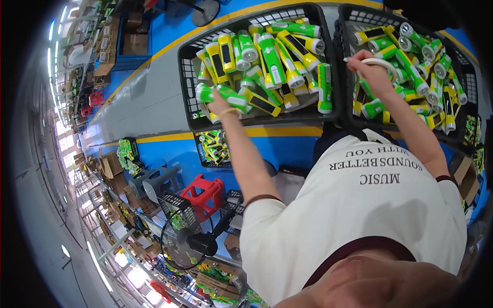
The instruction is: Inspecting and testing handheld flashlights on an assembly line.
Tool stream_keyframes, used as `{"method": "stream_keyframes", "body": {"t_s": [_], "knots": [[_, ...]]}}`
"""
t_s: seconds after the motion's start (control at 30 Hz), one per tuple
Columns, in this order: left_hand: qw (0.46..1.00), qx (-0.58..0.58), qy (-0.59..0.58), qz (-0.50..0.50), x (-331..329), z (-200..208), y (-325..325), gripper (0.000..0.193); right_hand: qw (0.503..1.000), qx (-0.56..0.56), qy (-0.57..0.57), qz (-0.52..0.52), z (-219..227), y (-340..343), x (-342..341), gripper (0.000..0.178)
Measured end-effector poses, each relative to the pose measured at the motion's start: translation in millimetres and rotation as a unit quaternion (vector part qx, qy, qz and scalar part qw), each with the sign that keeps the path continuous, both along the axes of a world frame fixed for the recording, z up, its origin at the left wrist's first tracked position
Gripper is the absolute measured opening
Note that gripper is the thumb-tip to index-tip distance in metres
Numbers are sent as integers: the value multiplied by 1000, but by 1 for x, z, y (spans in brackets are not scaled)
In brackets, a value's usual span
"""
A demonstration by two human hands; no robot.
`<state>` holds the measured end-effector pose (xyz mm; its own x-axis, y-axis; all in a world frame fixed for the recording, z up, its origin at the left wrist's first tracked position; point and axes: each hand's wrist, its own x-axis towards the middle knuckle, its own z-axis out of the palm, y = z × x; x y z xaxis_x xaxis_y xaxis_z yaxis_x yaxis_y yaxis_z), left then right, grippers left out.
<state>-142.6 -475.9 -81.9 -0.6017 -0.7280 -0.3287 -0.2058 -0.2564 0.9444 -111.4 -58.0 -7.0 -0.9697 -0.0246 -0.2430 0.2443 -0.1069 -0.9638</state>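
Note:
My left hand [221, 104] is closed round a green and white flashlight [233, 98] at the near left corner of a black plastic crate [186, 77]. That crate is piled with green and yellow flashlights [270, 60], some with dark panels along the side. Over the left edge of a second black crate [343, 38], my right hand [372, 74] is closed with a white ring [382, 62], perhaps a roll of tape, around or in it. A tiny white bit shows at its fingertips; I cannot make it out. More flashlights [411, 66] fill this second crate.
Below the first crate stands a smaller crate of flashlights [213, 146] on the blue floor. A red stool [204, 195], a grey stool [159, 179] and a black fan [187, 238] are to the lower left. Cardboard boxes [134, 43] sit at the upper left.

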Motion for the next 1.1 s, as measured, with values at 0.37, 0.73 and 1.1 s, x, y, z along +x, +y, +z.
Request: {"method": "stream_keyframes", "body": {"t_s": [0.37, 0.73, 1.1], "knots": [[803, -426, 192, -370, -36, 20, 219, 36, 959, -34, -13, -281, 18, 176, 88, 16], [254, -500, 297, -773, -30, 13, 539, 49, 934, 40, 0, -355, 53, 238, 165, 17], [696, 220, 176, -661, 58, 114, 503, 40, 991, -93, 47, -85, 91, 229, 110, 11]]}}
